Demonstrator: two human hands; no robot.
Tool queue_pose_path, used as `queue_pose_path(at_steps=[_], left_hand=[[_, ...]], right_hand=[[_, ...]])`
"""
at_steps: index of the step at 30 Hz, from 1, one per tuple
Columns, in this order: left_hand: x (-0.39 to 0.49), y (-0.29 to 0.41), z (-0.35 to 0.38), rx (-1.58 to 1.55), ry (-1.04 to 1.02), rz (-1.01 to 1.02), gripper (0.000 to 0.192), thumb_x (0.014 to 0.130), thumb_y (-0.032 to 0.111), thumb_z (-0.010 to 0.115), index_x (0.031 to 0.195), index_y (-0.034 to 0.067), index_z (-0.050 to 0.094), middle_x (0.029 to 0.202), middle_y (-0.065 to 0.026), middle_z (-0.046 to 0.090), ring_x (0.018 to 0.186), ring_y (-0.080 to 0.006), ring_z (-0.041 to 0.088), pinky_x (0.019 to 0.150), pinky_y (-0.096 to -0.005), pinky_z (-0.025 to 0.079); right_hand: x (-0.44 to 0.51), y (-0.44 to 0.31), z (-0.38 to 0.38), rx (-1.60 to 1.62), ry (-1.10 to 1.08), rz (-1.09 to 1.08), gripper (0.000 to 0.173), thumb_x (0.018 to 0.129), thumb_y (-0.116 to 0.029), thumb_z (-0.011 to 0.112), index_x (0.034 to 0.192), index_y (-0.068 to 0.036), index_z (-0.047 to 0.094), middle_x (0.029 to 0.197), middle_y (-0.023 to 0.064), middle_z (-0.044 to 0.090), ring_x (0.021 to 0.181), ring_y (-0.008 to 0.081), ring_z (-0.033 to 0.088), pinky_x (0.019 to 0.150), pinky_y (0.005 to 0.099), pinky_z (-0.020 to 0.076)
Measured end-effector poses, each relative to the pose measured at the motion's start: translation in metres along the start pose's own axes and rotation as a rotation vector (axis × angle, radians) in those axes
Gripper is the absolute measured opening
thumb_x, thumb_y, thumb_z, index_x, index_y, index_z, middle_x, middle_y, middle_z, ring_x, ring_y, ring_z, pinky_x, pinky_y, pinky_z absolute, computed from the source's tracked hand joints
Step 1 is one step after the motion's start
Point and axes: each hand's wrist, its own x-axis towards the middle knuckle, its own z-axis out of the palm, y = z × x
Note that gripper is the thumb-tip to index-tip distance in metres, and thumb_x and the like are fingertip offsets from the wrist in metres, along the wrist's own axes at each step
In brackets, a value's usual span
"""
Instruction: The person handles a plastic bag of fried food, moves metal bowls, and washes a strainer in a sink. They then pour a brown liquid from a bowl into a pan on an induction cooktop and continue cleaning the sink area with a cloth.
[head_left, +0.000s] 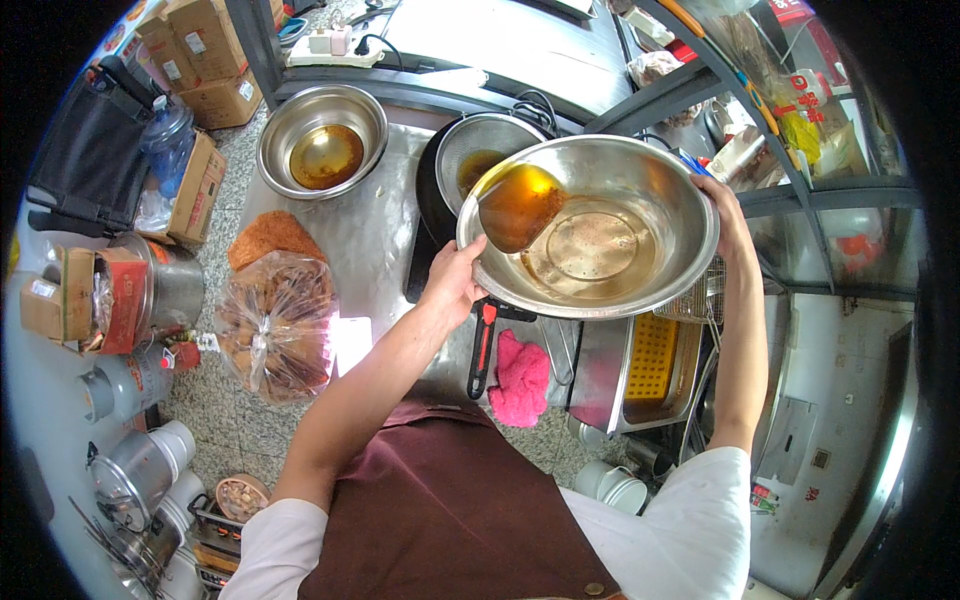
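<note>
A large stainless steel bowl (664, 191) is gripped at its rim by both of my hands. My left hand (452, 279) holds the near-left edge, thumb on top of the rim; my right hand (721, 210) grasps the right edge. Tilted toward the left, the bowl has amber oil-like liquid (521, 208) with dark sediment pooled at its left wall. Behind that side sits a fine-mesh strainer (487, 129) over a black pan (427, 191), with similar liquid visible in it. The pan's black-and-red handle (484, 351) points toward me. The bowl covers much of the pan.
A smaller steel bowl (274, 154) with brown liquid stands at the table's (367, 247) far left. Below it lies a tied plastic bag of brown food (274, 326). A pink cloth (519, 379) lies near the front edge, beside a fryer with a yellow perforated plate (651, 356).
</note>
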Motion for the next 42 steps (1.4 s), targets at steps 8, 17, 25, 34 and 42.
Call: queue_pose_path(at_steps=[8,17,25,34,42], left_hand=[[0.012,-0.009,-0.001,-0.001,-0.047,-0.042,0.027,0.097,0.023,0.05,0.117,0.007,0.04,0.105,-0.0128,0.061,0.084,-0.0236,0.065,0.067,-0.0402,0.054],[0.016,-0.008,0.004,-0.038,-0.043,-0.108,0.022,0.096,0.019,0.05,0.113,0.007,0.047,0.104,-0.0103,0.061,0.086,-0.022,0.063,0.07,-0.0393,0.051],[0.022,-0.013,0.005,-0.14,-0.066,-0.148,0.015,0.094,0.018,0.051,0.105,0.007,0.05,0.092,-0.0085,0.061,0.075,-0.0184,0.057,0.06,-0.0326,0.043],[0.037,-0.027,0.003,-0.323,-0.144,-0.153,0.011,0.093,0.015,0.051,0.092,0.005,0.052,0.072,-0.0047,0.056,0.059,-0.0163,0.052,0.053,-0.0313,0.042],[0.041,-0.033,0.005,-0.464,-0.22,-0.234,0.015,0.097,0.015,0.044,0.093,0.003,0.053,0.077,-0.0073,0.06,0.059,-0.0144,0.05,0.051,-0.0265,0.038]], right_hand=[[0.034,-0.019,0.001,-0.037,-0.126,-0.017,0.026,0.087,-0.024,0.06,0.094,0.001,0.065,0.084,0.0071,0.065,0.071,0.0115,0.062,0.064,0.0261,0.0512],[0.063,-0.051,0.017,-0.177,-0.149,-0.061,0.028,0.087,-0.026,0.059,0.099,-0.002,0.066,0.087,0.0073,0.066,0.075,0.0108,0.063,0.063,0.0244,0.0514],[0.08,-0.076,0.036,-0.358,-0.105,-0.232,0.033,0.09,-0.034,0.053,0.1,-0.005,0.067,0.068,0.0003,0.061,0.053,0.006,0.055,0.047,0.0197,0.0421],[0.073,-0.116,0.066,-0.304,-0.016,-0.21,0.035,0.093,-0.038,0.053,0.106,-0.009,0.067,0.063,-0.0056,0.051,0.052,0.0046,0.044,0.047,0.0196,0.0338],[0.037,-0.136,0.085,-0.091,-0.174,-0.427,0.028,0.096,-0.031,0.05,0.101,-0.004,0.058,0.083,0.003,0.06,0.073,0.0131,0.058,0.065,0.0266,0.0426]])
